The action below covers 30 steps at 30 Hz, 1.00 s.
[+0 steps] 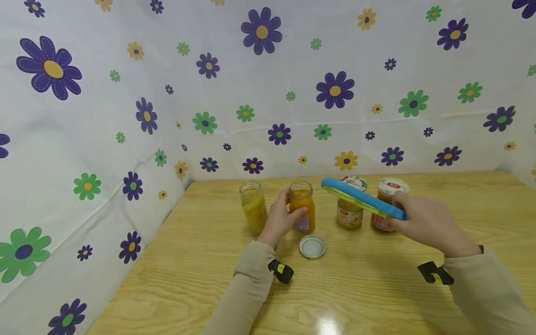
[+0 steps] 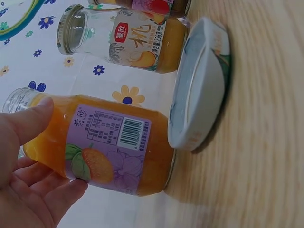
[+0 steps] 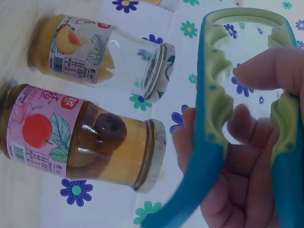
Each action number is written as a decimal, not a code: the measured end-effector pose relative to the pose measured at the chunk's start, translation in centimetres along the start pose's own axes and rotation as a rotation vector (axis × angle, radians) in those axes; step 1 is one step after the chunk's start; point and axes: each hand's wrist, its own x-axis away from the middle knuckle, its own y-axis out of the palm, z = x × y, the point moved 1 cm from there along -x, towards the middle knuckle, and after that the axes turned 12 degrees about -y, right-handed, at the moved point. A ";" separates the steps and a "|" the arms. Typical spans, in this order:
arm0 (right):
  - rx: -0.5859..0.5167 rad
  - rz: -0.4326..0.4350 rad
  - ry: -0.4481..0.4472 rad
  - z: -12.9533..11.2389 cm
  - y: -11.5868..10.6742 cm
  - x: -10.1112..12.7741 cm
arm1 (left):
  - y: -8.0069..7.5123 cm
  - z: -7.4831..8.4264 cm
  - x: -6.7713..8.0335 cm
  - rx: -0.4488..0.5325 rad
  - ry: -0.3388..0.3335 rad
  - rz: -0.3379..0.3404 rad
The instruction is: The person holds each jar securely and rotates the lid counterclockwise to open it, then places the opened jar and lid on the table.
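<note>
My left hand (image 1: 282, 216) holds an unlidded glass jar of orange fruit (image 1: 307, 204), thumb on one side and fingers round the other. In the left wrist view its purple label (image 2: 109, 147) shows an orange and a barcode. A white-rimmed jar lid (image 1: 311, 246) lies inside-up on the table just in front of this jar. Raised on the right, my right hand (image 1: 431, 223) grips a blue and green jar opener (image 1: 360, 197). Its notched inner edges (image 3: 218, 90) show in the right wrist view, with the thumb reaching across its gap.
An unlidded jar of yellow fruit (image 1: 253, 211) stands left of my left hand. Behind the opener stand a lidded peach jar (image 1: 349, 218) and a lidded jar with a pink label (image 3: 42, 128). A flowered cloth (image 1: 293, 93) hangs behind the wooden table (image 1: 188, 279).
</note>
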 end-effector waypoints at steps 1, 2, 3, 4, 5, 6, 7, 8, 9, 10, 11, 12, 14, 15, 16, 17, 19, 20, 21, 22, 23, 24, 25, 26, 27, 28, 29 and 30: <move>0.012 0.008 0.010 0.1 -0.1 0.1 | 0.1 0.0 0.0 0.004 -0.001 0.001; 0.020 0.017 0.022 0.2 -0.2 0.1 | 0.1 0.0 0.0 0.007 -0.003 0.002; 0.024 0.025 0.034 0.3 -0.3 0.2 | 0.2 0.1 0.0 0.009 -0.005 0.006; 0.024 0.031 0.047 0.3 -0.4 0.2 | 0.2 0.2 0.0 0.012 -0.006 0.010; 0.021 0.040 0.057 0.4 -0.5 0.2 | 0.3 0.2 0.0 0.014 -0.009 0.017; 0.017 0.046 0.067 0.4 -0.6 0.2 | 0.3 0.3 0.0 0.014 -0.012 0.027; 0.015 0.054 0.074 0.5 -0.7 0.3 | 0.4 0.4 0.0 0.011 -0.018 0.038; 0.012 0.061 0.082 0.5 -0.8 0.3 | 0.4 0.5 0.0 0.002 -0.027 0.051; 0.010 0.066 0.091 0.6 -0.9 0.3 | 0.4 0.6 0.0 -0.005 -0.030 0.067; 0.007 0.072 0.101 0.6 -1.0 0.3 | 0.5 0.8 0.1 -0.013 -0.029 0.087; -0.001 0.076 0.117 0.7 -1.0 0.3 | 0.5 1.0 0.2 -0.018 -0.023 0.108; -0.014 0.079 0.136 0.8 -1.1 0.3 | 0.5 1.2 0.3 -0.025 -0.014 0.132; -0.045 0.084 0.182 1.0 -1.3 0.4 | 0.7 1.8 0.6 -0.028 0.034 0.180; -0.061 0.088 0.205 1.2 -1.4 0.4 | 0.8 2.2 0.8 -0.024 0.078 0.207; -0.075 0.091 0.226 1.3 -1.4 0.5 | 0.9 2.6 1.1 -0.020 0.124 0.232; -0.088 0.092 0.246 1.3 -1.5 0.5 | 1.0 3.0 1.3 -0.013 0.172 0.253; -0.100 0.092 0.269 1.4 -1.7 0.7 | 1.3 3.7 1.9 -0.021 0.276 0.303; -0.104 0.089 0.278 1.5 -1.7 0.7 | 1.5 4.0 2.1 -0.026 0.326 0.324; -0.107 0.084 0.286 1.5 -1.8 0.8 | 1.6 4.3 2.4 -0.034 0.373 0.344; -0.111 0.077 0.293 1.4 -1.8 0.8 | 1.8 4.5 2.6 -0.039 0.408 0.359; -0.113 0.072 0.300 1.4 -1.9 0.8 | 2.0 4.7 2.7 -0.043 0.439 0.368; -0.114 0.068 0.306 1.4 -1.9 0.9 | 2.2 4.9 2.8 -0.045 0.466 0.376; -0.115 0.064 0.312 1.3 -2.0 0.9 | 2.4 5.1 2.9 -0.039 0.486 0.372; -0.114 0.061 0.317 1.3 -2.0 0.9 | 2.7 5.2 2.9 -0.025 0.501 0.358; -0.108 0.059 0.318 1.3 -2.1 0.9 | 3.0 5.4 2.9 -0.015 0.507 0.342; -0.105 0.057 0.320 1.3 -2.1 0.9 | 3.5 5.5 2.8 0.001 0.502 0.315; -0.100 0.056 0.321 1.3 -2.1 0.9 | 3.9 5.6 2.8 0.011 0.488 0.284; -0.097 0.055 0.322 1.3 -2.1 0.9 | 4.5 5.7 2.7 0.019 0.466 0.251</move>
